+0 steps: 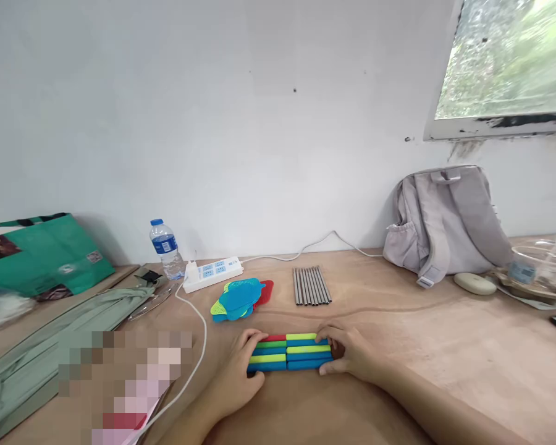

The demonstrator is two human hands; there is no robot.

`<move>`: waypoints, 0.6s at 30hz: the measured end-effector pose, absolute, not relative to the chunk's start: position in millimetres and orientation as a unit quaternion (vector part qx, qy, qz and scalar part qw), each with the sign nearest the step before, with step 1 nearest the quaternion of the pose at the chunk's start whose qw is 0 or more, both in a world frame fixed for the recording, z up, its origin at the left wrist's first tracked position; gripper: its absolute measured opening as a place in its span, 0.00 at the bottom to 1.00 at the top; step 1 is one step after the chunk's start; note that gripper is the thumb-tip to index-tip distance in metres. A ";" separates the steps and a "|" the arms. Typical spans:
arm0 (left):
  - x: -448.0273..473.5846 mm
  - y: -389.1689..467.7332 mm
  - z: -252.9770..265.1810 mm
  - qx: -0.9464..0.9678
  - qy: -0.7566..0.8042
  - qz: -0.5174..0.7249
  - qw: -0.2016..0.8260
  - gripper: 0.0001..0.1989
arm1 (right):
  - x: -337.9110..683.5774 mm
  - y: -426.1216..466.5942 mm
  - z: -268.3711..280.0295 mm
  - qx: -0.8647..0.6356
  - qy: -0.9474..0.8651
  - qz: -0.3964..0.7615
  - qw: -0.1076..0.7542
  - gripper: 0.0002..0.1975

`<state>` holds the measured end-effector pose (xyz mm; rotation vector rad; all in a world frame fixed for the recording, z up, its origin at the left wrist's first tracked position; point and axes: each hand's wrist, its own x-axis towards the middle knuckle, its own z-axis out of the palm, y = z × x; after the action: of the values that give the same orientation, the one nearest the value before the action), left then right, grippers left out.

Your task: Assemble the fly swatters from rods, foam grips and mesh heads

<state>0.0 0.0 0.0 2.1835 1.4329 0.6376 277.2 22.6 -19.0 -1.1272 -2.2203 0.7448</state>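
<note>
Two side-by-side columns of coloured plastic handles [286,357] lie flat on the table, in blue, yellow, green and red. My left hand [239,374] is around the left ends, its fingers at the far side and its thumb at the near side. At the opposite ends my right hand [347,353] spans the right column between thumb and fingers. Beyond them is a pile of perforated fly swatter heads [240,298], blue on top with yellow and red showing below. To its right, several thin metal tubes [312,286] lie in a neat row.
A white power strip [213,274] and a water bottle [165,248] stand near the wall. Its cable [199,358] runs down the left side. A grey backpack [445,222], a beige oval case [475,283] and a plastic cup [542,262] are at the right; a green bag [46,253] is far left.
</note>
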 end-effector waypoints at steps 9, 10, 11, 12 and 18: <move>1.0 0.0 1.0 0.792 0.521 0.229 0.220 0.30 | 274.9 19.7 -20.3 -0.424 -0.816 0.276 0.281 0.19; 1.2 -0.1 1.6 0.793 0.521 0.227 0.221 0.30 | 274.6 19.5 -20.7 -0.423 -0.816 0.274 0.282 0.19; 1.4 -0.2 2.1 0.793 0.520 0.227 0.222 0.30 | 274.3 19.6 -21.0 -0.422 -0.818 0.272 0.282 0.19; 1.5 -0.2 2.4 0.792 0.520 0.227 0.223 0.30 | 274.2 19.8 -21.2 -0.421 -0.820 0.268 0.281 0.19; 1.1 0.3 2.6 0.791 0.518 0.229 0.233 0.30 | 275.5 20.3 -20.5 -0.409 -0.836 0.240 0.275 0.20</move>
<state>1.1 0.3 2.6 2.1710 1.4220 0.6292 275.5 20.3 -20.5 -1.1002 -2.2486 0.6440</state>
